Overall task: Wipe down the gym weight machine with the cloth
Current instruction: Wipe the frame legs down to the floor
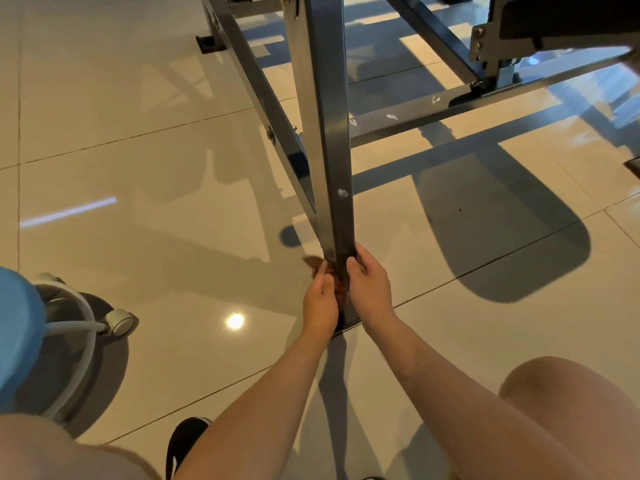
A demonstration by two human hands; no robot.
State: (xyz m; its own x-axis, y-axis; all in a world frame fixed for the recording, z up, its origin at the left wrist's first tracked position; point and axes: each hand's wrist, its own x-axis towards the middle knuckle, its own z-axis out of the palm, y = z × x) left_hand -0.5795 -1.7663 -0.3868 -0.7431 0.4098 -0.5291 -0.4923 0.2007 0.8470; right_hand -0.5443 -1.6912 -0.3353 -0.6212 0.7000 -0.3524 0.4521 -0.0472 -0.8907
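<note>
Weight machine post, dark steel, brown cloth at its 9 o'clock face, clutched by left hand, right hand clasping post at 3 o'clock, blue stool at 8 o'clock

The floor is glossy beige tile with thin dark joints. Sunlight lies in bright bands at the far right — long dark shadows cut across them. A round glare shines off one tile, a pale streak off another. At the left stands a stool — blue seat, pale foot ring, white castor.
</note>
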